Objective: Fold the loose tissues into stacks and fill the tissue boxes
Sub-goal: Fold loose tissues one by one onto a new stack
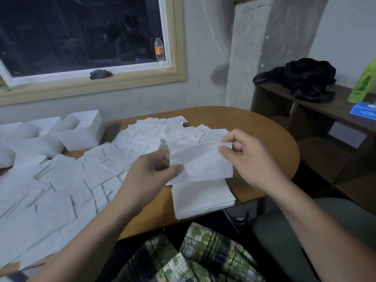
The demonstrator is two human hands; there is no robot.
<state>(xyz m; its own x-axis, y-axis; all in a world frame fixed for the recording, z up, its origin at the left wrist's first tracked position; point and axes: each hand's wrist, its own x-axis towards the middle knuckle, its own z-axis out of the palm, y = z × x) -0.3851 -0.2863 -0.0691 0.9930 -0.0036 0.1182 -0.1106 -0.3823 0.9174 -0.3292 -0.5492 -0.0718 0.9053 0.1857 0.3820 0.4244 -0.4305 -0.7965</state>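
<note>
Tissue (pixel 200 161) held clear of the table (pixel 258 125), pinched at both ends. The left hand (pixel 150 171) grips its left edge under the thumb; the right hand (pixel 250 157) pinches the upper right corner. Long axis runs hand to hand. Sheet white, folded flat, faintly creased. Directly below the grip, a squared stack (pixel 201 200) lies at the near table edge. Left of the grip, loose tissues (pixel 71 180) cover the wood; open white boxes (pixel 81 133) stand well beyond. Bare wood lies right of the grip, up to the rounded edge.
</note>
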